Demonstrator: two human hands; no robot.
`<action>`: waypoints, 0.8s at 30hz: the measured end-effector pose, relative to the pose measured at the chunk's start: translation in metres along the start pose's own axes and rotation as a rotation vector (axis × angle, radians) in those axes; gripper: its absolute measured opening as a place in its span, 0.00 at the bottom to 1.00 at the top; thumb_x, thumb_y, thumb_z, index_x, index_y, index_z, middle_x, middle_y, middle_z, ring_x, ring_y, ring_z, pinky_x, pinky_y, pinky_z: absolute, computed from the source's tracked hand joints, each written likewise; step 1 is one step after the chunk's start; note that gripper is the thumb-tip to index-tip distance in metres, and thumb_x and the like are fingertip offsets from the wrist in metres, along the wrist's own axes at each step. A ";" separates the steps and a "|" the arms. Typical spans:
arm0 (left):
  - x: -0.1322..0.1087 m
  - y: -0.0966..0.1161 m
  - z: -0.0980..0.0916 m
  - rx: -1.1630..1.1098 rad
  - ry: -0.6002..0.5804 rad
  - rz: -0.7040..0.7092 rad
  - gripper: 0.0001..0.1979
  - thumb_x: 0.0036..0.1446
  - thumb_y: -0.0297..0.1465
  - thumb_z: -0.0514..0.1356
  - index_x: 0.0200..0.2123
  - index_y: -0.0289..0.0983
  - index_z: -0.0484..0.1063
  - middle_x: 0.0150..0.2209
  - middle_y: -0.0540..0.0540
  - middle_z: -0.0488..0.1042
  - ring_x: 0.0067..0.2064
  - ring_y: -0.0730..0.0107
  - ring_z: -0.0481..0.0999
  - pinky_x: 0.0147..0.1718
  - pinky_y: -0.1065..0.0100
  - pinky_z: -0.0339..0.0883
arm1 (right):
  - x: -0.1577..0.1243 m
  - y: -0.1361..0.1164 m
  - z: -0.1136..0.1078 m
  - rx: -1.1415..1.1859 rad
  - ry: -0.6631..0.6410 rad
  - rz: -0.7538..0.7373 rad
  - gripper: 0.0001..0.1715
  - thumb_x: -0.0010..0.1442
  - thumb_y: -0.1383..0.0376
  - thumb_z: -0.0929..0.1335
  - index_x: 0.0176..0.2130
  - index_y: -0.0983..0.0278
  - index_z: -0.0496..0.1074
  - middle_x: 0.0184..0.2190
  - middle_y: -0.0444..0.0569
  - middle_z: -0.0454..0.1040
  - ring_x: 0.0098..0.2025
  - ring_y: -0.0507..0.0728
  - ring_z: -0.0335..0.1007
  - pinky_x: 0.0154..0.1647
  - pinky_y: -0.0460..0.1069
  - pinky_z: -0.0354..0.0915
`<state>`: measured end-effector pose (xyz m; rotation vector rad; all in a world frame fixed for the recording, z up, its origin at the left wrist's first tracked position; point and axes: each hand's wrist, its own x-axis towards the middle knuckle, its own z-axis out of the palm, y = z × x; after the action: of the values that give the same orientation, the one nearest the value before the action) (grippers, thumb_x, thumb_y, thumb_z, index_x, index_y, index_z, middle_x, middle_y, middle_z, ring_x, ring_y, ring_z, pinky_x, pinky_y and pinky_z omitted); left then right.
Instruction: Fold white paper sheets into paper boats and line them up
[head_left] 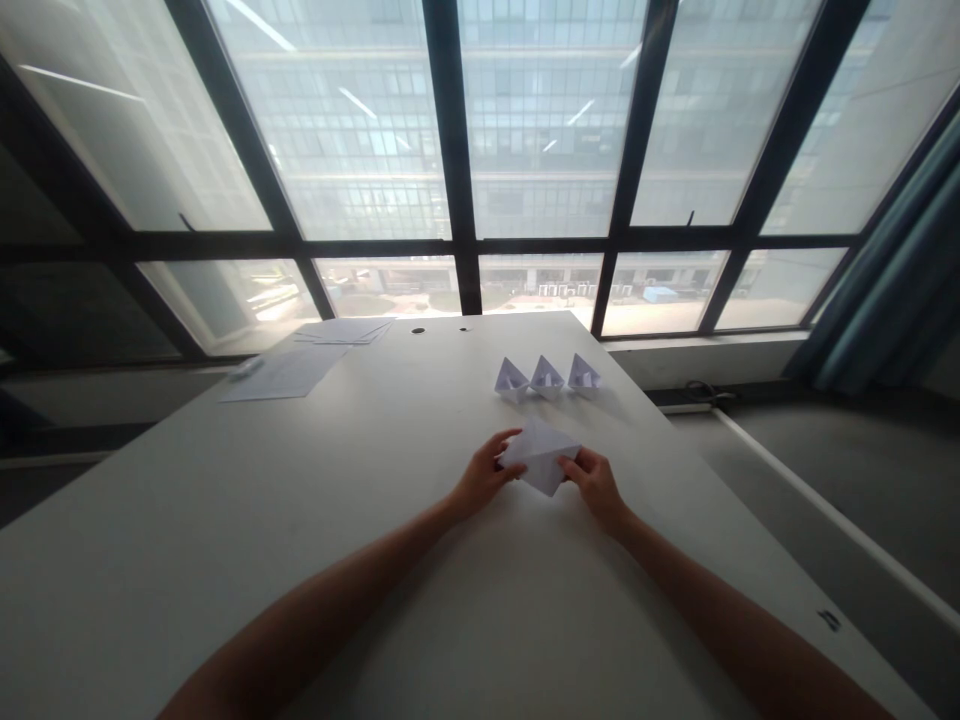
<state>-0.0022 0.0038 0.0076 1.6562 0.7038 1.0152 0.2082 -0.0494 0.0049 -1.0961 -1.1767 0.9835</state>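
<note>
Between my two hands is a folded sheet of white paper (541,455), roughly diamond-shaped with creases across it. My left hand (487,470) pinches its left corner, thumb in front and fingers behind. At the right corner, my right hand (595,482) grips the paper with the thumb on its near face. Just beyond it, three folded paper boats stand in a row on the white table: a left boat (511,380), a middle boat (547,378) and a right boat (583,376).
Flat white paper sheets (289,372) lie at the table's far left, with a small blurred object (246,370) on them. A dark round hole (418,331) marks the far edge of the table (360,480). Windows rise behind; a blue curtain (885,240) hangs at right.
</note>
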 end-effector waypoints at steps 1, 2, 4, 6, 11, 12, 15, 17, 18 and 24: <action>0.001 -0.001 0.000 -0.001 0.032 -0.003 0.32 0.52 0.41 0.68 0.58 0.37 0.66 0.43 0.43 0.75 0.36 0.69 0.74 0.33 0.70 0.70 | 0.000 0.000 -0.001 -0.032 0.005 0.001 0.18 0.51 0.53 0.72 0.32 0.66 0.75 0.25 0.47 0.74 0.27 0.55 0.67 0.29 0.49 0.65; 0.001 -0.002 -0.001 -0.003 0.064 -0.006 0.31 0.51 0.41 0.68 0.56 0.36 0.68 0.43 0.43 0.75 0.37 0.68 0.75 0.34 0.69 0.71 | 0.000 0.000 -0.001 -0.064 0.007 0.002 0.17 0.51 0.53 0.72 0.30 0.66 0.74 0.23 0.46 0.73 0.26 0.54 0.66 0.28 0.49 0.64; 0.002 -0.005 -0.002 -0.006 0.121 -0.016 0.29 0.50 0.41 0.69 0.53 0.34 0.71 0.42 0.42 0.77 0.38 0.65 0.76 0.37 0.66 0.71 | 0.000 0.000 -0.002 -0.089 0.017 -0.001 0.17 0.49 0.55 0.73 0.33 0.65 0.72 0.22 0.44 0.72 0.25 0.54 0.66 0.27 0.48 0.63; 0.003 -0.008 -0.003 0.011 0.162 -0.030 0.28 0.49 0.40 0.70 0.51 0.33 0.74 0.38 0.43 0.78 0.37 0.64 0.76 0.37 0.65 0.71 | -0.001 0.002 -0.001 -0.061 0.029 -0.008 0.24 0.48 0.56 0.74 0.42 0.64 0.70 0.25 0.43 0.73 0.27 0.54 0.68 0.27 0.47 0.64; 0.004 -0.017 -0.007 0.099 0.214 -0.013 0.25 0.49 0.38 0.70 0.49 0.34 0.77 0.34 0.45 0.79 0.34 0.66 0.75 0.37 0.65 0.70 | -0.001 0.006 -0.001 -0.070 0.048 -0.093 0.23 0.52 0.57 0.73 0.45 0.63 0.67 0.28 0.44 0.74 0.29 0.55 0.70 0.29 0.47 0.65; 0.004 -0.019 -0.007 0.111 0.221 -0.007 0.24 0.49 0.38 0.70 0.49 0.34 0.77 0.34 0.45 0.79 0.34 0.67 0.75 0.37 0.65 0.70 | -0.001 0.007 -0.001 -0.084 0.050 -0.110 0.19 0.53 0.57 0.72 0.42 0.63 0.68 0.28 0.44 0.73 0.29 0.54 0.69 0.29 0.47 0.65; 0.004 -0.019 -0.008 0.123 0.232 -0.001 0.25 0.49 0.38 0.70 0.49 0.34 0.77 0.34 0.45 0.79 0.33 0.66 0.75 0.36 0.65 0.71 | 0.000 0.008 -0.001 -0.118 0.048 -0.132 0.14 0.55 0.56 0.70 0.36 0.64 0.70 0.26 0.44 0.72 0.28 0.54 0.68 0.29 0.47 0.65; 0.004 -0.017 -0.008 0.135 0.230 0.004 0.24 0.50 0.39 0.69 0.49 0.34 0.77 0.37 0.44 0.80 0.34 0.66 0.75 0.35 0.66 0.71 | 0.000 0.007 -0.002 -0.138 0.052 -0.133 0.14 0.54 0.56 0.70 0.33 0.64 0.70 0.25 0.44 0.71 0.27 0.54 0.67 0.28 0.47 0.64; 0.004 -0.015 -0.008 0.141 0.229 0.010 0.24 0.50 0.39 0.69 0.49 0.35 0.77 0.38 0.44 0.80 0.34 0.67 0.75 0.35 0.66 0.71 | 0.000 0.007 -0.002 -0.149 0.054 -0.132 0.14 0.54 0.56 0.71 0.33 0.64 0.70 0.24 0.43 0.71 0.27 0.54 0.67 0.27 0.47 0.63; 0.004 -0.012 -0.006 0.136 0.208 0.028 0.22 0.52 0.39 0.68 0.49 0.34 0.77 0.35 0.45 0.79 0.32 0.69 0.74 0.32 0.69 0.69 | 0.000 0.006 -0.006 -0.221 0.055 -0.111 0.15 0.56 0.54 0.69 0.29 0.63 0.70 0.20 0.42 0.68 0.24 0.53 0.65 0.25 0.46 0.60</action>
<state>-0.0056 0.0139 -0.0023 1.6961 0.9064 1.1939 0.2137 -0.0494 -0.0010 -1.2097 -1.3088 0.7466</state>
